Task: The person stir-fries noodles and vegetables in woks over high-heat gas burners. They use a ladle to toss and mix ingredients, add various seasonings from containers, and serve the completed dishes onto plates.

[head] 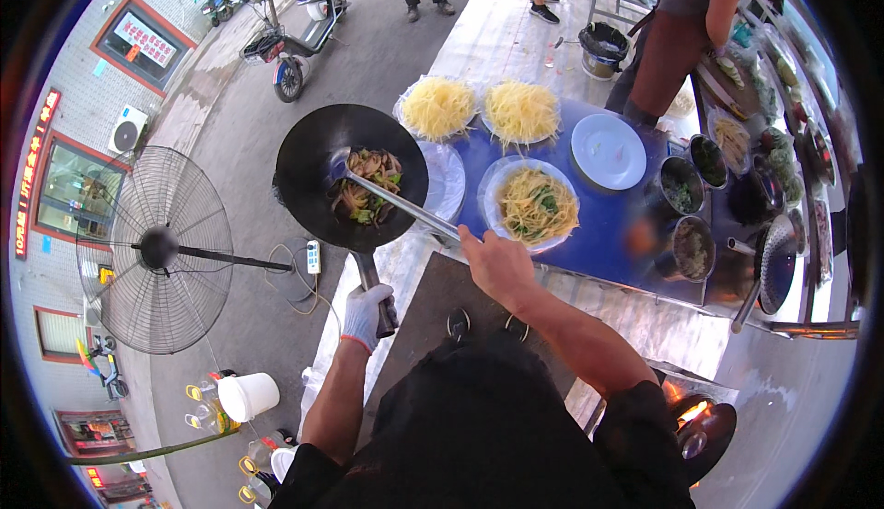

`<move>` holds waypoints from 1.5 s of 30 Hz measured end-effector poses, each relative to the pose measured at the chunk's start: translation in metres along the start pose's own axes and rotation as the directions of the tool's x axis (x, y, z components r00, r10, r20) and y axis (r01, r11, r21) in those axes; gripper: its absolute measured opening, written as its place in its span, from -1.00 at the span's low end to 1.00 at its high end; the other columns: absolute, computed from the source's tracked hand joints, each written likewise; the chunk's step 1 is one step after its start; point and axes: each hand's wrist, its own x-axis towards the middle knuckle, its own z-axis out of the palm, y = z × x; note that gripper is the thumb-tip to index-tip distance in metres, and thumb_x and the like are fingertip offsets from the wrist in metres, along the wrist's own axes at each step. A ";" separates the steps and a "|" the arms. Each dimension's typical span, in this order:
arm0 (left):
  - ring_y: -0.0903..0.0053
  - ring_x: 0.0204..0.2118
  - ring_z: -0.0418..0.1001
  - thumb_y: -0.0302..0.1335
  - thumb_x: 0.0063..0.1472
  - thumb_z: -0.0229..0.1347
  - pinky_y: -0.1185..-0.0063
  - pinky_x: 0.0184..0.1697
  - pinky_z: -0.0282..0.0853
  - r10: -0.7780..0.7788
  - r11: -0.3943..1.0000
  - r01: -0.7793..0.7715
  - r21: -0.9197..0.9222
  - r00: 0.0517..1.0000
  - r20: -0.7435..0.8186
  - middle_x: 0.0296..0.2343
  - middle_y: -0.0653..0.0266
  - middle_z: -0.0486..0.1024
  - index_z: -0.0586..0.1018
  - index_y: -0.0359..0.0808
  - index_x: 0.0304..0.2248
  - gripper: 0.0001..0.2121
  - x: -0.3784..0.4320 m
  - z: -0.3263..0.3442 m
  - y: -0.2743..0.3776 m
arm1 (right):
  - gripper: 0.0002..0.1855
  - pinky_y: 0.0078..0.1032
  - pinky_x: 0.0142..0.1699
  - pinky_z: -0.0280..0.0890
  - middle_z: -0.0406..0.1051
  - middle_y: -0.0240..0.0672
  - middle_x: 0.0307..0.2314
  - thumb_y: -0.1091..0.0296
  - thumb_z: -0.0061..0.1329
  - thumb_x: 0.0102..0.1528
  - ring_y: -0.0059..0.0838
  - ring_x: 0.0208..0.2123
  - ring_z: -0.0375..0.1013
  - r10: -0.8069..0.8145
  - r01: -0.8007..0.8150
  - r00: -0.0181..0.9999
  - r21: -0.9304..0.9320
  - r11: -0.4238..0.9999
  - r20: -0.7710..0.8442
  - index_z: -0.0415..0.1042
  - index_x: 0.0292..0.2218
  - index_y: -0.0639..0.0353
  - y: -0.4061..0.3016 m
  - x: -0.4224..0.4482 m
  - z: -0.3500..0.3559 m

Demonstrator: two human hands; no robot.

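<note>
A white knit glove with an orange cuff covers my left hand (369,311), which grips the handle of a black wok (304,164). Cooked meat and green vegetables (366,198) lie in the wok. Bare, my right hand (498,265) holds the long handle of a metal ladle (404,204), its bowl inside the wok beside the food. Partly behind the wok's right rim is a plastic-covered plate (445,181). To the right stands a plate of noodle-like shreds with greens (539,205). Two plates of pale yellow shreds (438,107) sit further back, near an empty blue-white plate (608,152).
Metal pots of ingredients (693,248) and a perforated skimmer (777,264) stand right on the blue table (608,240). A co-worker in an apron (666,60) is beyond. Left are a large fan (159,247), power strip (313,257) and white bucket (248,396). Flames burn by another wok (715,440), lower right.
</note>
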 end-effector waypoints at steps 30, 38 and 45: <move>0.53 -0.75 0.37 -0.47 -0.01 0.09 0.52 -0.74 0.30 0.140 0.935 -0.090 0.342 0.982 -0.123 -0.68 0.25 0.36 0.38 -0.41 -0.48 -0.82 -0.011 0.042 0.000 | -0.53 -0.26 -0.44 0.36 0.41 -0.17 -0.51 0.40 -0.18 0.08 -0.16 -0.55 0.47 0.111 -0.109 0.992 -0.028 0.994 0.060 0.32 0.06 0.02 0.083 -0.033 -0.027; 0.53 -0.78 0.33 -0.52 0.00 0.07 0.53 -0.76 0.26 0.222 0.886 -0.127 0.446 0.961 -0.166 -0.71 0.31 0.32 0.35 -0.33 -0.48 -0.87 -0.009 0.038 0.004 | -0.57 -0.21 -0.38 0.35 0.41 -0.16 -0.48 0.23 -0.06 0.09 -0.09 -0.47 0.48 0.206 -0.204 0.970 -0.031 0.978 0.129 0.37 0.02 -0.07 0.088 -0.037 -0.034; 0.52 -0.76 0.41 -0.46 0.01 0.04 0.52 -0.77 0.32 0.269 0.807 -0.077 0.586 0.931 -0.247 -0.71 0.22 0.38 0.36 -0.37 -0.45 -0.84 -0.013 0.038 0.023 | -0.58 -0.21 -0.36 0.34 0.41 -0.17 -0.47 0.20 -0.06 0.09 -0.11 -0.45 0.48 0.223 -0.218 0.965 -0.049 0.975 0.139 0.38 0.02 -0.10 0.094 -0.039 -0.029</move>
